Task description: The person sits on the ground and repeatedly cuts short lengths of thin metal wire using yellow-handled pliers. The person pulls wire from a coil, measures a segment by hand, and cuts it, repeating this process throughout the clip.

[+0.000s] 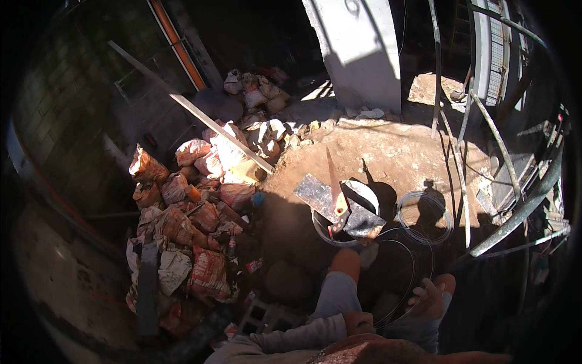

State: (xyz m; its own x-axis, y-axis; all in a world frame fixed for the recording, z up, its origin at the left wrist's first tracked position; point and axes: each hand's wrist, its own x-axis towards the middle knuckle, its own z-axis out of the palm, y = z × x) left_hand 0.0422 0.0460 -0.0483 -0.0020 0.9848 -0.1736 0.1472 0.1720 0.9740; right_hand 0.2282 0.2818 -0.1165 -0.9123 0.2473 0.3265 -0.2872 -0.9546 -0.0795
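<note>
My left hand (357, 323) is low in the centre, fingers closed; what it grips is hidden, though thin wire runs down toward it. My right hand (426, 298), above my right knee (445, 283), has loosely curled fingers on the thin wire (433, 267). A coil of this wire (447, 218) lies on the dirt. Beside it, beyond my left knee (344, 262), a white bucket (364, 189) carries two dark, dirty flat pieces (312, 194). A handsaw (332, 173) with a yellowish handle lies across them.
Heaped dirty sacks (206, 273) fill the left, with a long plank (182, 100) slanting over them. A concrete block (260, 315) is near my left. A white column (357, 48) stands behind the dirt ground (376, 145). Leaning poles (503, 170) crowd the right.
</note>
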